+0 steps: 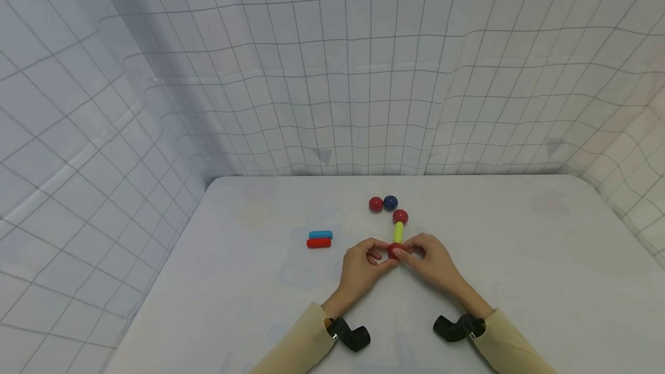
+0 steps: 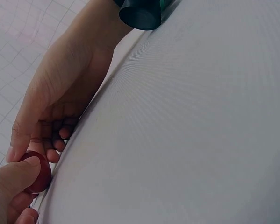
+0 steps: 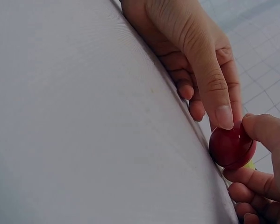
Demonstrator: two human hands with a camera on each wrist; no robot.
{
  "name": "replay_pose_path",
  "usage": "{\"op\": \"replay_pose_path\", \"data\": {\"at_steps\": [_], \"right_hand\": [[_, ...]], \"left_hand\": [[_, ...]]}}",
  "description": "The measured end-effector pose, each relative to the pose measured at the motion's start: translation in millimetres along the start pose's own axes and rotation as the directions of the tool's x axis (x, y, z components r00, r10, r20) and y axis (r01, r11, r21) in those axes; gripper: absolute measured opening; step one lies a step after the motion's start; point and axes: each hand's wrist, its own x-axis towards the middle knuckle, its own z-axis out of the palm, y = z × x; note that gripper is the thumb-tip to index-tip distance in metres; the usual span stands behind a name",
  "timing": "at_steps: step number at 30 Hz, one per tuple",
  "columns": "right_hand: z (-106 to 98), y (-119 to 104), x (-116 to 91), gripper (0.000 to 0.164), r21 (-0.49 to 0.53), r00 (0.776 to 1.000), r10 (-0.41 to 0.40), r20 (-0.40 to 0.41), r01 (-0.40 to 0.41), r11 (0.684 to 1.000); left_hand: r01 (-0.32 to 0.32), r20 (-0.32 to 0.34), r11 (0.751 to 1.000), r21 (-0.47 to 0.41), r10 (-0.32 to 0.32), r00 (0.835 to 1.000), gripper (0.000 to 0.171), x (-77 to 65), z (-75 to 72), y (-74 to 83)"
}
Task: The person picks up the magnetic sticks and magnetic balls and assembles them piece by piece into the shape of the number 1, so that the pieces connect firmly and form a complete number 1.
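Both hands meet at a small red ball (image 1: pixel 393 251) near the middle of the table. My left hand (image 1: pixel 359 265) pinches it from the left between thumb and index finger. From the other side, the thumb and fingers of my right hand (image 1: pixel 433 261) grip it too. A yellow-green stick (image 1: pixel 398 232) runs away from this ball to a second red ball (image 1: pixel 400 216). In the right wrist view the held ball (image 3: pixel 231 149) shows a dark seam line, with a sliver of the stick behind it. The left wrist view shows the ball (image 2: pixel 42 179) partly covered by fingers.
Another red ball (image 1: pixel 376 204) and a dark blue ball (image 1: pixel 391 202) sit side by side farther back. To the left lie a blue stick (image 1: pixel 320 235) and a red stick (image 1: pixel 318 243), parallel. White gridded sheeting (image 1: pixel 337 74) rises behind the white table (image 1: pixel 249 305).
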Motion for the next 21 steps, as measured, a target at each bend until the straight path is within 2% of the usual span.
{"op": "replay_pose_path", "data": {"at_steps": [7, 21], "right_hand": [[0.2, 2.2, 0.5, 0.013, -0.024, 1.0, -0.011, -0.026, 0.011, 1.0], [-1.3, 8.1, 3.4, 0.015, -0.037, 1.0, 0.008, -0.012, -0.008, 0.999]], "left_hand": [[-0.007, 0.007, 0.999, 0.036, 0.007, 1.0, 0.031, -0.4, -0.2, 0.9], [-0.004, 0.022, 0.998, 0.065, 0.003, 1.0, 0.034, -0.7, -0.3, 1.2]]}}
